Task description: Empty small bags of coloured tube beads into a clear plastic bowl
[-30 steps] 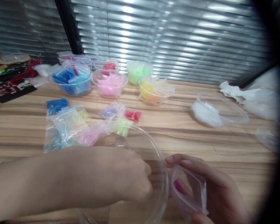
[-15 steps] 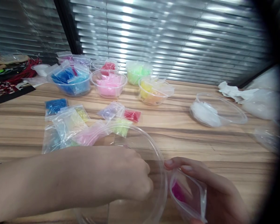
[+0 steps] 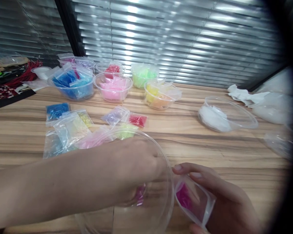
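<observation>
Reaching in from the left, my left hand (image 3: 141,162) is curled inside a large clear round bowl (image 3: 169,195), closed on a small clear bag with magenta contents (image 3: 139,195) that shows below its fingers. On the right, my right hand (image 3: 224,198) holds an open clear zip bag (image 3: 197,201) beside the bowl's rim, its mouth facing the bowl. Magenta material lies inside this bag. Thumb and fingers of my right hand are on the bag's edges.
Colourful small bags (image 3: 70,126) lie behind the large bowl. Tubs of blue (image 3: 75,91), pink (image 3: 113,89), green and yellow (image 3: 158,97) bags stand along the window blinds. A clear container of white pieces (image 3: 215,118) is at the right.
My left hand has moved up and slightly right within the bowl, and the magenta bag now shows below it. The open bag in my right hand has tilted slightly toward the left.
</observation>
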A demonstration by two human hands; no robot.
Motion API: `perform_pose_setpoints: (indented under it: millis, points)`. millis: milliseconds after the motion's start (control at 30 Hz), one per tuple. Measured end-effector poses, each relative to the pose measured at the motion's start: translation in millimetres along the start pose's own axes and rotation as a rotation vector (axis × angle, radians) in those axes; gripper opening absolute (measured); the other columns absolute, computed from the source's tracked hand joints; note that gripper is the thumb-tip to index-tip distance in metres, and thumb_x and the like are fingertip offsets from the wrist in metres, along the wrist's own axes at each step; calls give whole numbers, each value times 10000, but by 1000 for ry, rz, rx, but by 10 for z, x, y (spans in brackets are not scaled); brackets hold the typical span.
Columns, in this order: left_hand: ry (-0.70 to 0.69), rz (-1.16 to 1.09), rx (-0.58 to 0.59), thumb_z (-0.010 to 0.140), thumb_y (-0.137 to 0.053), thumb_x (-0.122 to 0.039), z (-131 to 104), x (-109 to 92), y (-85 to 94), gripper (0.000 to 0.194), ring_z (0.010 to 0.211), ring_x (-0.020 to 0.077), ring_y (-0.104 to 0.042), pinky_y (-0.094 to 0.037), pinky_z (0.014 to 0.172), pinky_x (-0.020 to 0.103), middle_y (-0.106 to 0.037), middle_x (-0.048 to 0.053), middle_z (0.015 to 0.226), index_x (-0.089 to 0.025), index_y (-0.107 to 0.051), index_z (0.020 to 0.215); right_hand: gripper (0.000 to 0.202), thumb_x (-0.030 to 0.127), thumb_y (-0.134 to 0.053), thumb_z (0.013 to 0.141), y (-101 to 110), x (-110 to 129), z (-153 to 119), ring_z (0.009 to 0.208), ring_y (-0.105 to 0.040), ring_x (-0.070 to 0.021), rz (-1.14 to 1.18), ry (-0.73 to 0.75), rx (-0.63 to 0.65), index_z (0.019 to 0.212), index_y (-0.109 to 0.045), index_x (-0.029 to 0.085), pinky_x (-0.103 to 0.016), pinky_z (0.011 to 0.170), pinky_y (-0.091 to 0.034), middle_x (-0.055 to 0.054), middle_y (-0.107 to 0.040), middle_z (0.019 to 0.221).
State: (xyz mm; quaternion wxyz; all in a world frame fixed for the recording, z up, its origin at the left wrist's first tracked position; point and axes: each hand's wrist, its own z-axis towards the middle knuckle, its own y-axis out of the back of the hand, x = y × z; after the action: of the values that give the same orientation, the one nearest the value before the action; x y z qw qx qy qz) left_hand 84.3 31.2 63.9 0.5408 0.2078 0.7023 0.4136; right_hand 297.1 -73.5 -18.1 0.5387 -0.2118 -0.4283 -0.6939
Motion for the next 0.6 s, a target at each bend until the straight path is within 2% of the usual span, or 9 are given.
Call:
perform_pose_setpoints:
  millis: [167,300,467,600]
  points:
    - [91,-40,-35,879,-596,-121,-5,43,-24,118,657,85,-570,-406,556,200,-654,-66,798,-221,-633,829,488,202,-636,881,-15,25,-23,1171,-563,-210,-17,-24,-37,1335,-471,270,-301,986,-533,-66,-580,1219]
    - [109,-81,-87,852,-613,-95,21,26,10,129,657,94,-565,-401,534,186,-632,-49,741,-194,-616,769,506,199,-667,853,-6,21,-7,1119,-593,-230,-38,-24,-47,1316,-482,284,-335,951,-557,-73,-595,1198]
    - [94,-311,-179,863,-565,-27,69,-19,50,197,647,50,-616,-442,563,122,-676,-88,756,-206,-640,825,507,315,-679,866,21,5,30,1113,-587,-272,-63,7,-33,1327,-469,294,-411,951,-547,-93,-606,1158]
    - [21,-436,-347,882,-602,-40,81,-86,20,172,673,18,-627,-459,615,67,-688,-111,773,-205,-651,867,504,405,-652,886,14,2,36,1099,-581,-270,-48,8,-24,1343,-471,291,-385,938,-539,-92,-603,1136]
